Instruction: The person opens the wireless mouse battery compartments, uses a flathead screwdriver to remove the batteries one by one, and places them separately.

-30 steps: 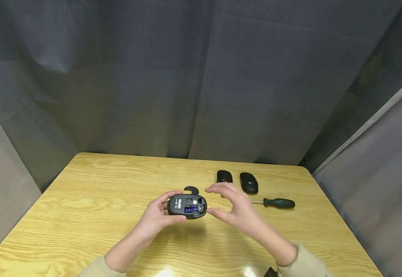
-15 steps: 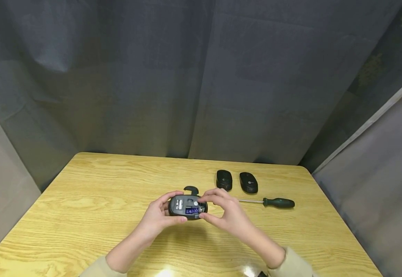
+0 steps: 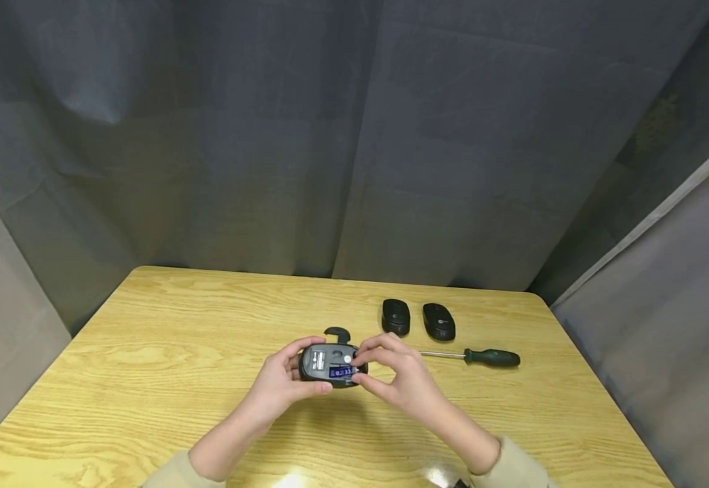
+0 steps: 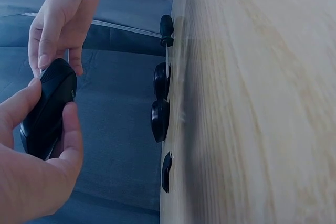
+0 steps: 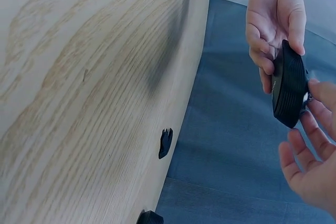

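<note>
My left hand [image 3: 278, 379] grips a black computer mouse [image 3: 318, 360] by its sides above the table, underside up towards the head view. A purple battery [image 3: 340, 372] sits in the uncovered slot, its right end slightly raised. With thumb and index finger, my right hand [image 3: 400, 369] pinches that right end; the fingertips partly hide it. In the right wrist view a bit of silver metal [image 5: 308, 97] shows by the right fingertips, close to the mouse's underside. A black battery cover [image 3: 338, 334] with a notched edge lies on the table just behind the mouse.
Two more black mice [image 3: 396, 317] [image 3: 438, 322] lie at the back right of the wooden table [image 3: 177, 352]. In front of them is a screwdriver [image 3: 492, 358] with a dark green handle. Dark curtains [image 3: 269, 135] hang behind the table.
My right hand has come in leftwards from beside the mouse, and its fingers have closed on the battery's end. The battery now tilts slightly. My left hand has hardly moved.
</note>
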Demonstrator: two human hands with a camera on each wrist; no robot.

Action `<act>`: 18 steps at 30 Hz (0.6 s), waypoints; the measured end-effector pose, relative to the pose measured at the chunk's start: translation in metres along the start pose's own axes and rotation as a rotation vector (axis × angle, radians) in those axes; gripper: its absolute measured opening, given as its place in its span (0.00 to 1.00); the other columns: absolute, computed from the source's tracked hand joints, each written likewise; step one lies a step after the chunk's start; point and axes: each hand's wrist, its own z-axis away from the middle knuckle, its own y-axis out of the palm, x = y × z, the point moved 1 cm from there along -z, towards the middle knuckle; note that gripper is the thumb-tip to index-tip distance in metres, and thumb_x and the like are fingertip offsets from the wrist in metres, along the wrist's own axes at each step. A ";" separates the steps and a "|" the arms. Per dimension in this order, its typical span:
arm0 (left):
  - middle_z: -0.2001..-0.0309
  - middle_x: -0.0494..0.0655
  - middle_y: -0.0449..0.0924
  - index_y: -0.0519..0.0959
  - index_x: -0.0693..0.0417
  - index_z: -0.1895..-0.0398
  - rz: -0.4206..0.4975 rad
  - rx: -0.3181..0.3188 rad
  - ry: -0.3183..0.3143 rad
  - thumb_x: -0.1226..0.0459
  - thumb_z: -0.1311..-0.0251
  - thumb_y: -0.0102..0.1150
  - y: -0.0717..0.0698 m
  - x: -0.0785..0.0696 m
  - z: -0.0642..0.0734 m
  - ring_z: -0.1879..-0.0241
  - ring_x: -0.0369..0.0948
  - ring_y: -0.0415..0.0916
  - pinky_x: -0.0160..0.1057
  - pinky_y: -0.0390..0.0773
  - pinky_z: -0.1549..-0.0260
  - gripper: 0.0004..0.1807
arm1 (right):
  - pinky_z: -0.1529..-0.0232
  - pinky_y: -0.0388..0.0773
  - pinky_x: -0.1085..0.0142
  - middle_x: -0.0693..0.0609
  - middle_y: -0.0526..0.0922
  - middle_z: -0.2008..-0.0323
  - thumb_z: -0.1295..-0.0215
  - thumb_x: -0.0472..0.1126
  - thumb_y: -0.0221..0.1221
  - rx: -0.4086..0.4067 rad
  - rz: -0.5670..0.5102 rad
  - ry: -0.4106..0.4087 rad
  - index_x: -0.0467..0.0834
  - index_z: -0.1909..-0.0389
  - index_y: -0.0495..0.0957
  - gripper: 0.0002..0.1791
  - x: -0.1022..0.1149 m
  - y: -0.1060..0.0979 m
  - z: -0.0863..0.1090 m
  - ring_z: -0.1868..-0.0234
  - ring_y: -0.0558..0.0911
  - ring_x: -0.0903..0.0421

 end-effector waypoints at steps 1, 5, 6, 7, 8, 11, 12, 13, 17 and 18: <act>0.45 0.60 0.75 0.68 0.52 0.36 -0.004 -0.003 -0.001 0.69 0.59 0.74 0.000 0.000 0.000 0.56 0.45 0.78 0.38 0.82 0.56 0.41 | 0.57 0.81 0.65 0.59 0.80 0.59 0.50 0.41 0.70 -0.001 -0.003 0.002 0.49 0.67 0.84 0.08 0.000 0.000 0.000 0.55 0.76 0.61; 0.46 0.59 0.76 0.68 0.52 0.37 -0.020 -0.010 -0.003 0.68 0.59 0.75 0.000 -0.001 -0.001 0.57 0.44 0.79 0.38 0.82 0.57 0.41 | 0.57 0.81 0.66 0.60 0.80 0.60 0.50 0.40 0.70 -0.004 -0.012 0.023 0.49 0.67 0.84 0.08 0.000 -0.002 -0.001 0.55 0.76 0.61; 0.46 0.59 0.76 0.68 0.53 0.37 -0.023 -0.010 -0.002 0.68 0.59 0.75 0.000 -0.001 -0.001 0.57 0.44 0.79 0.38 0.82 0.57 0.41 | 0.57 0.81 0.66 0.60 0.80 0.60 0.50 0.40 0.70 -0.004 -0.013 0.029 0.49 0.67 0.84 0.08 0.000 -0.002 -0.002 0.55 0.76 0.61; 0.46 0.59 0.76 0.68 0.52 0.37 -0.024 -0.011 -0.004 0.68 0.59 0.75 0.000 -0.001 -0.002 0.57 0.44 0.79 0.38 0.82 0.57 0.41 | 0.57 0.80 0.66 0.60 0.80 0.60 0.50 0.40 0.70 -0.005 -0.015 0.033 0.49 0.67 0.84 0.08 0.000 -0.002 -0.002 0.55 0.76 0.61; 0.46 0.59 0.76 0.68 0.52 0.37 -0.028 -0.010 -0.003 0.68 0.59 0.75 -0.001 -0.001 -0.002 0.57 0.44 0.79 0.38 0.82 0.57 0.41 | 0.57 0.80 0.66 0.60 0.80 0.61 0.50 0.41 0.70 -0.007 -0.016 0.035 0.49 0.67 0.84 0.08 0.000 -0.003 -0.002 0.55 0.76 0.62; 0.46 0.60 0.76 0.69 0.51 0.37 -0.028 -0.007 -0.003 0.67 0.59 0.75 -0.002 0.000 -0.002 0.56 0.45 0.79 0.37 0.82 0.57 0.41 | 0.56 0.80 0.66 0.61 0.80 0.61 0.50 0.40 0.70 -0.018 -0.019 0.031 0.50 0.67 0.84 0.08 -0.001 -0.006 -0.002 0.56 0.76 0.62; 0.46 0.60 0.76 0.68 0.52 0.37 -0.029 -0.006 -0.003 0.67 0.59 0.75 -0.002 0.000 -0.003 0.56 0.45 0.79 0.37 0.82 0.57 0.41 | 0.56 0.80 0.66 0.61 0.80 0.61 0.50 0.40 0.70 -0.024 -0.023 0.027 0.50 0.67 0.84 0.08 -0.001 -0.007 -0.002 0.56 0.76 0.62; 0.46 0.59 0.76 0.69 0.51 0.37 -0.029 -0.007 -0.004 0.67 0.59 0.75 -0.002 0.000 -0.003 0.57 0.45 0.79 0.37 0.82 0.57 0.41 | 0.56 0.80 0.66 0.61 0.80 0.61 0.50 0.40 0.70 -0.033 -0.027 0.019 0.50 0.67 0.84 0.08 -0.001 -0.008 -0.002 0.56 0.76 0.62; 0.47 0.59 0.77 0.69 0.52 0.38 -0.029 -0.015 0.005 0.69 0.60 0.75 -0.003 -0.001 -0.003 0.58 0.44 0.79 0.37 0.82 0.58 0.40 | 0.56 0.80 0.64 0.59 0.82 0.62 0.51 0.38 0.71 -0.067 -0.040 -0.019 0.48 0.67 0.84 0.09 -0.003 -0.011 -0.003 0.58 0.78 0.60; 0.48 0.59 0.77 0.70 0.52 0.38 -0.031 -0.021 0.006 0.69 0.60 0.74 -0.003 -0.001 -0.004 0.58 0.44 0.79 0.37 0.82 0.59 0.40 | 0.55 0.80 0.64 0.59 0.82 0.63 0.51 0.37 0.71 -0.074 -0.042 -0.026 0.48 0.67 0.84 0.09 -0.003 -0.012 -0.003 0.58 0.78 0.60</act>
